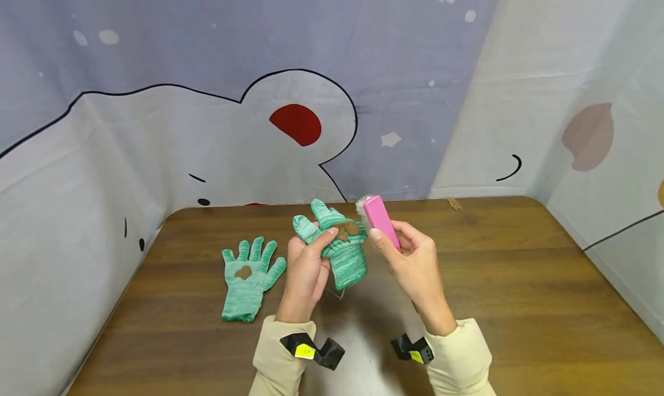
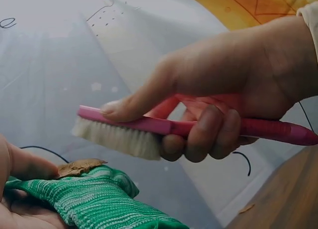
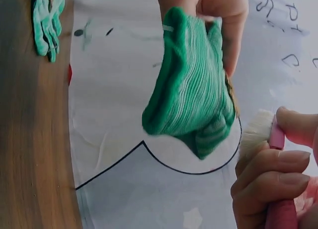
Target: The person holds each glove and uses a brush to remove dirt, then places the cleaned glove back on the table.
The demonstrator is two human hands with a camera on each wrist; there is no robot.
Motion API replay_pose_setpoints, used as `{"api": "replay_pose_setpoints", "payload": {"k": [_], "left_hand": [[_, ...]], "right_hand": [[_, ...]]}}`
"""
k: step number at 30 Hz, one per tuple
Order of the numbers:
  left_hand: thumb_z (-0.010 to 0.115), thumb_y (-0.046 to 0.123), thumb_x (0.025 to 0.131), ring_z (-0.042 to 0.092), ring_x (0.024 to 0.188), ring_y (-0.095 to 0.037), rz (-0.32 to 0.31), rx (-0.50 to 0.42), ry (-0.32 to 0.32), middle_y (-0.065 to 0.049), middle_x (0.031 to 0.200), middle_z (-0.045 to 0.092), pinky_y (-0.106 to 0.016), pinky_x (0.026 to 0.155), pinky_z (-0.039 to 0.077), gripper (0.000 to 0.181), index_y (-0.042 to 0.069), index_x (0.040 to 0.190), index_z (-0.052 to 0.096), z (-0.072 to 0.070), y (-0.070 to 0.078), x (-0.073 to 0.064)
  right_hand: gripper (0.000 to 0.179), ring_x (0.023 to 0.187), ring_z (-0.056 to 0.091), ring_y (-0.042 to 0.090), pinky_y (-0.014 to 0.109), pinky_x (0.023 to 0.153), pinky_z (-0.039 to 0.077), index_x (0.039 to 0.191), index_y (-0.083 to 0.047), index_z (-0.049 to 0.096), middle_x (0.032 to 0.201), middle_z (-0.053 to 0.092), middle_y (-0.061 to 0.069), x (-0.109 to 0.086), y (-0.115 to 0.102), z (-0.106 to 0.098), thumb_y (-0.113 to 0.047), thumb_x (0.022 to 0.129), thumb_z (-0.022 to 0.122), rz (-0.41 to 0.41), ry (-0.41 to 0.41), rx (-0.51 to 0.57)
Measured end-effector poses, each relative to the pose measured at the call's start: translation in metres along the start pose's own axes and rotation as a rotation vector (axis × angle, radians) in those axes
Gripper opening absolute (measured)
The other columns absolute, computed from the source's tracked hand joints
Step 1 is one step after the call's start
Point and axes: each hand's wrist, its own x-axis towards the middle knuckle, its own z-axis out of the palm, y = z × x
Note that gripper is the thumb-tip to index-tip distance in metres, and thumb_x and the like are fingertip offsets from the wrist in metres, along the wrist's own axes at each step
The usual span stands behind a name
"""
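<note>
A green knitted glove (image 1: 349, 264) with a brown patch (image 1: 346, 230) is held up over the table by my left hand (image 1: 307, 269), its thumb pressing beside the patch. My right hand (image 1: 415, 263) grips a pink brush (image 1: 381, 220) by its handle, thumb along the back of the head. In the left wrist view the pale bristles (image 2: 117, 138) face down, just above the patch and apart from it. A second green glove (image 1: 246, 289) lies flat on the table to the left, fingers spread, with a smaller brown patch (image 1: 243, 272).
The brown wooden table (image 1: 519, 292) reaches back to a printed cloth backdrop (image 1: 394, 96). A small brown scrap (image 1: 454, 204) lies near the table's far edge. A loose thread (image 1: 337, 295) hangs below the held glove.
</note>
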Motion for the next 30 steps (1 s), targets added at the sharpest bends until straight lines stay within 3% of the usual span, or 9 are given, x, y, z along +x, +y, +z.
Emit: {"api": "replay_pose_setpoints", "payload": {"k": [7,15,18,23,27,30], "left_hand": [[0.057,-0.001,0.085,0.061,0.085,-0.018,0.001,0.026,0.005,-0.008,0.093,0.058,-0.033,0.077,0.052,0.017,-0.004,0.101,0.051,0.001,-0.002,-0.002],[0.055,-0.001,0.087,0.061,0.092,-0.02,-0.001,0.057,-0.02,-0.009,0.098,0.059,-0.037,0.081,0.051,0.021,-0.007,0.106,0.051,0.002,-0.005,-0.003],[0.056,-0.002,0.086,0.06,0.092,-0.02,0.007,0.066,-0.012,-0.009,0.098,0.059,-0.037,0.082,0.051,0.02,-0.008,0.105,0.051,0.002,-0.005,-0.003],[0.058,-0.003,0.085,0.062,0.083,-0.019,0.029,0.087,0.023,-0.01,0.091,0.059,-0.035,0.074,0.053,0.018,-0.009,0.1,0.052,0.001,-0.006,-0.002],[0.059,-0.003,0.084,0.062,0.079,-0.018,0.042,0.093,0.049,-0.009,0.087,0.06,-0.033,0.07,0.053,0.017,-0.01,0.098,0.054,0.002,-0.007,-0.001],[0.06,-0.003,0.083,0.062,0.078,-0.017,0.05,0.085,0.062,-0.009,0.086,0.06,-0.032,0.069,0.053,0.015,-0.009,0.096,0.056,0.002,-0.006,0.0]], "right_hand": [[0.034,0.053,0.053,0.013,0.026,0.042,0.04,0.111,-0.017,0.063,0.083,0.067,0.011,-0.004,-0.003,0.008,-0.031,0.081,0.07,-0.066,-0.038,-0.06],[0.043,0.073,0.059,0.015,0.025,0.059,0.049,0.122,-0.024,0.06,0.104,0.066,0.003,-0.009,-0.001,0.015,-0.033,0.08,0.07,-0.136,-0.072,-0.097],[0.043,0.072,0.058,0.014,0.024,0.058,0.048,0.121,-0.022,0.061,0.108,0.065,0.003,-0.008,0.001,0.015,-0.032,0.081,0.07,-0.123,-0.081,-0.104],[0.042,0.063,0.055,0.016,0.024,0.046,0.043,0.121,-0.013,0.061,0.099,0.065,0.012,-0.003,0.005,0.011,-0.025,0.082,0.07,-0.075,-0.116,-0.045],[0.043,0.063,0.056,0.017,0.025,0.045,0.042,0.121,-0.014,0.061,0.101,0.066,0.011,0.0,0.006,0.008,-0.028,0.081,0.071,-0.071,-0.069,-0.101],[0.046,0.067,0.056,0.017,0.026,0.051,0.044,0.121,-0.018,0.062,0.103,0.067,0.008,0.001,0.008,0.005,-0.036,0.08,0.071,-0.103,0.023,-0.229]]}}
